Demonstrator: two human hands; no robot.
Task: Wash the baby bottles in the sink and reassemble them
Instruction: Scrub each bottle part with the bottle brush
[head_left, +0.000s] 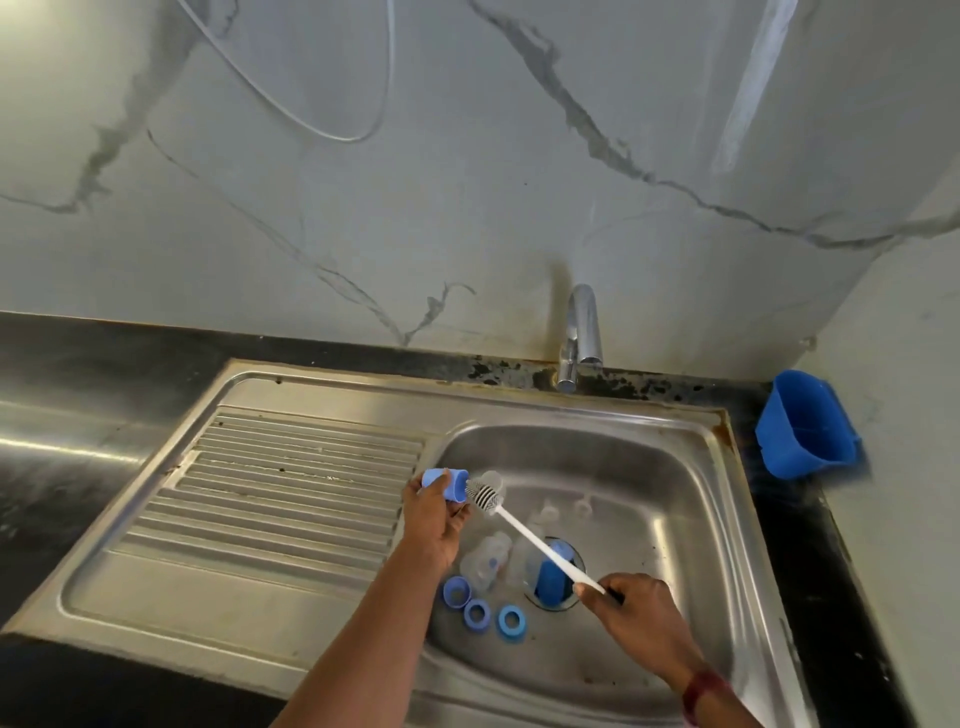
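The left hand curls its fingers around a blue cap; the right hand clamps fingers on the brush handle (bristles just beside the left fingertips).

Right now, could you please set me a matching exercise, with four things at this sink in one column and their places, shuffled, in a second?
Things:
1. blue cap
2. bottle brush
3. blue rings
4. blue bucket

Places:
A. on the counter, right of the sink
B. gripped in the left hand
C. lying on the sink floor, near the front
D. handle held by the right hand

Pairs: 1-B, 2-D, 3-C, 4-A.
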